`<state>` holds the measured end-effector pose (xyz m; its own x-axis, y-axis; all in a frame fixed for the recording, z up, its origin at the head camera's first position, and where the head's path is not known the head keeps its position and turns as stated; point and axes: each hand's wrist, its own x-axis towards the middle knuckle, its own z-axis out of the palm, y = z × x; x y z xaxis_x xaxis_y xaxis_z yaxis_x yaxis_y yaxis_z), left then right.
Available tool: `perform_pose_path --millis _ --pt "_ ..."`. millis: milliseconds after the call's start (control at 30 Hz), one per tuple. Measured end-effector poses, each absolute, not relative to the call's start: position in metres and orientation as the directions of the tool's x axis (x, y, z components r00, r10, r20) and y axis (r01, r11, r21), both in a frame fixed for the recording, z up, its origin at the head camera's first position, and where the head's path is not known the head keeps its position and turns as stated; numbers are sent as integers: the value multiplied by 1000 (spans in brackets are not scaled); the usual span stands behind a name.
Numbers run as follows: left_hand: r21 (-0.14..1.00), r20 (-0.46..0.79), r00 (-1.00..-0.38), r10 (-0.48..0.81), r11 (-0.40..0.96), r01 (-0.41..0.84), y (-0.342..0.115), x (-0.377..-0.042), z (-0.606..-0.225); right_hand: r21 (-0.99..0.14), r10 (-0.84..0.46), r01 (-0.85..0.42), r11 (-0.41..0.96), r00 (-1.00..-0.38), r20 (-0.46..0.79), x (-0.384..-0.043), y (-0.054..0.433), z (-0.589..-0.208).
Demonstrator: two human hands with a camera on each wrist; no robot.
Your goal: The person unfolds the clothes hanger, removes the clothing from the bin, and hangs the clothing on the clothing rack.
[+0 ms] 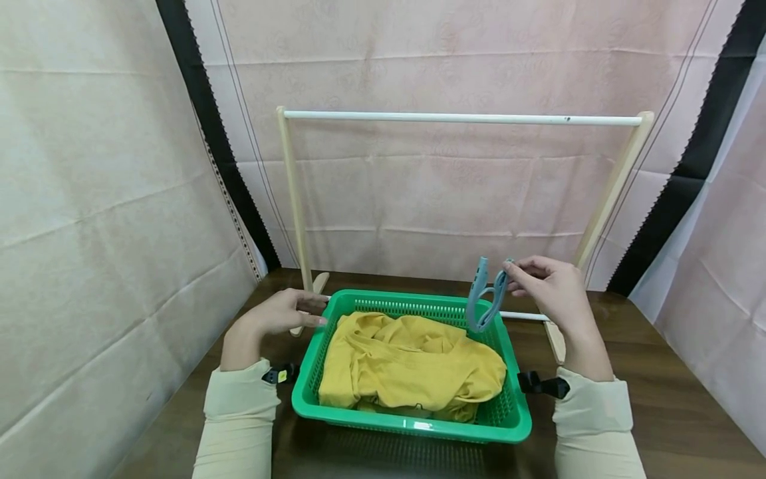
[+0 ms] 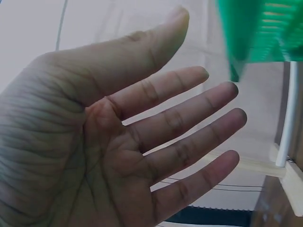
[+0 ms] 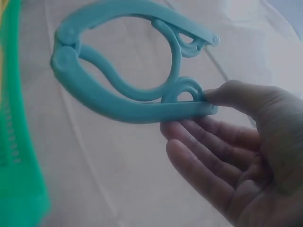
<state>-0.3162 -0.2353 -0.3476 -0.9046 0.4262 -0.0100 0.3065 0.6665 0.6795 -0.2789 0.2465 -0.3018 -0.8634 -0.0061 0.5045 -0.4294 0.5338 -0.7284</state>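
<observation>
In the head view my right hand [image 1: 553,286] pinches a light blue folding clothes hanger [image 1: 477,287] by the end of one arm, over the far right corner of a green basket [image 1: 413,426]. The right wrist view shows the hanger [image 3: 118,111] folded at its hinge, its two arms pointing the same way and its curved hook between them. Thumb and fingertips grip the lower arm's tip. A crumpled yellow garment [image 1: 413,359] fills much of the basket. My left hand [image 1: 278,311] is beside the basket's far left corner, its fingers spread and holding nothing in the left wrist view.
Behind the basket a rack stands on the brown table [image 1: 646,372], with a white top rail [image 1: 461,118], cream side posts [image 1: 293,193] and a low white bar [image 1: 523,316]. Pale fabric walls [image 1: 443,199] with black edging enclose the table at the back and sides.
</observation>
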Motion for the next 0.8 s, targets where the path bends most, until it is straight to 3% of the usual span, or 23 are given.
perform_pose_path --millis 500,800 --pt "584 102 -886 452 694 421 -208 -279 -307 -685 -16 -423 593 -857 516 -267 207 -293" --pt "404 423 -742 521 624 669 -140 -257 -289 -636 -66 -459 620 -838 541 -263 187 -290"
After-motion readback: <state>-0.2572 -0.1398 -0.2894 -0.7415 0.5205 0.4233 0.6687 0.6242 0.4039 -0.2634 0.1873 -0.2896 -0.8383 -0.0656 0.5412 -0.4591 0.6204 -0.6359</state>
